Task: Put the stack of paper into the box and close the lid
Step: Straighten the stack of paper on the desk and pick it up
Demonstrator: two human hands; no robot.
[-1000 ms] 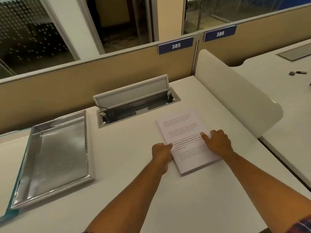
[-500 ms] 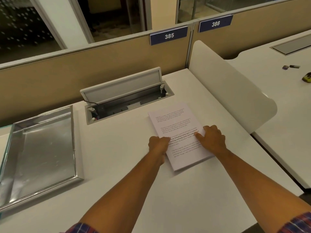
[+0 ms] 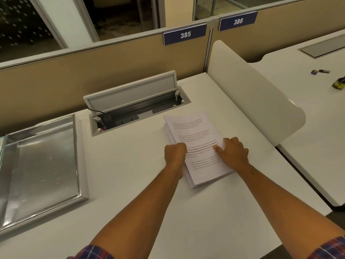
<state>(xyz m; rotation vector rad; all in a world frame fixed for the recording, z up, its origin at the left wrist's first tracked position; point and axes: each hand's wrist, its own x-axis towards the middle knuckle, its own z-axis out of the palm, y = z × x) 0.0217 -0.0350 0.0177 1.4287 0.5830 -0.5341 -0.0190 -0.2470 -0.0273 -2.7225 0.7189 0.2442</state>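
A stack of paper [image 3: 194, 131] with printed text lies on the white desk, right of centre; its far sheets are slightly fanned. My left hand [image 3: 175, 153] is curled against the stack's left edge, fingers tucked at the side. On the stack's right side rests my right hand [image 3: 234, 153], thumb on the top sheet and fingers over the edge. The box [image 3: 78, 161], a shallow silver metal tray shape, sits open and empty at the left of the desk, well apart from both hands. Its lid is not clearly visible.
A desk cable hatch [image 3: 130, 96] stands with its flap raised just behind the stack. A white rounded divider [image 3: 252, 101] borders the desk on the right. Small dark items [image 3: 320, 71] lie on the neighbouring desk. A tan partition runs along the back.
My left hand has curled tighter against the stack's left edge and the far sheets have fanned a little. The view has shifted slightly; the stack stays on the desk.
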